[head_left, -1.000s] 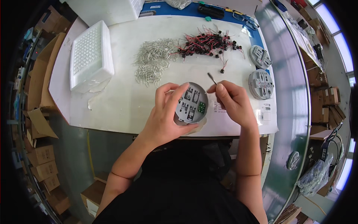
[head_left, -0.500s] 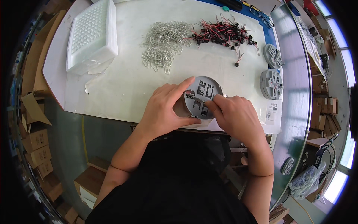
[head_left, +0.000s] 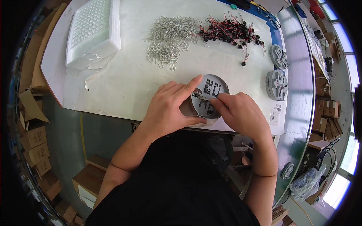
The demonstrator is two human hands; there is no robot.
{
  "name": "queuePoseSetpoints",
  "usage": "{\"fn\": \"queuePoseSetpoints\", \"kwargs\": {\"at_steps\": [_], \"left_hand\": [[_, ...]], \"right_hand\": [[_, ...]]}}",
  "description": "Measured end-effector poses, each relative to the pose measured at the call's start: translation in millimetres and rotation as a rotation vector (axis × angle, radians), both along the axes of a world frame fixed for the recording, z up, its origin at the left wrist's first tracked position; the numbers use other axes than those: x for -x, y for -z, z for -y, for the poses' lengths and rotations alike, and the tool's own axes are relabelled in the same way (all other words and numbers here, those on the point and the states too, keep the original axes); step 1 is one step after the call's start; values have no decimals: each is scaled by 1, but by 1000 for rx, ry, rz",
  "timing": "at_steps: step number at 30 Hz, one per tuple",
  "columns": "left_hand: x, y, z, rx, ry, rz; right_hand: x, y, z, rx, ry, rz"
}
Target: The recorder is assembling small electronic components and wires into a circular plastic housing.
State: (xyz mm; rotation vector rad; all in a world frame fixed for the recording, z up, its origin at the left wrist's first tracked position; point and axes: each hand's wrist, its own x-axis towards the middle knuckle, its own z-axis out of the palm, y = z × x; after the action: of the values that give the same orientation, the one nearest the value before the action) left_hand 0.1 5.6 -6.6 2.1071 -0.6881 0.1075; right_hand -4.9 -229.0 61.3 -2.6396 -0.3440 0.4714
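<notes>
We moved our right hand [head_left: 243,113] from beside the round grey housing [head_left: 206,92] onto its face, pinching a slim, mostly hidden tool [head_left: 204,98]; our left hand [head_left: 166,108] held the housing near the counter's [head_left: 124,98] front edge.

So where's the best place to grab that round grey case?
I'd hold the round grey case by its outer rim, from the left. It's round with a raised edge, and its slotted face points up, so the rim is probably safest. The left hand spans it that way, thumb at the near edge; the right hand takes up the right side.
</notes>
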Motion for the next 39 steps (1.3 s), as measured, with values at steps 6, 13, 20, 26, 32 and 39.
{"fn": "queuePoseSetpoints", "kwargs": {"at_steps": [6, 13, 20, 26, 32, 39], "left_hand": [[0, 1, 1, 25, -14, 40], [0, 3, 1, 15, -12, 21], [2, 1, 0, -17, 2, 4], [-2, 5, 2, -18, 0, 36], [1, 5, 1, -19, -9, 30], [0, 6, 1, -36, -6, 31]], "right_hand": [[-3, -2, 1, -28, -3, -35], [-9, 1, 1, -81, -15, -68], [-9, 1, -8, -44, -18, -72], [-8, -31, -25, 203, -48, 5], [-7, -36, -26, 135, -28, -30], [-10, -30, -25, 158, 1, -69]]}}
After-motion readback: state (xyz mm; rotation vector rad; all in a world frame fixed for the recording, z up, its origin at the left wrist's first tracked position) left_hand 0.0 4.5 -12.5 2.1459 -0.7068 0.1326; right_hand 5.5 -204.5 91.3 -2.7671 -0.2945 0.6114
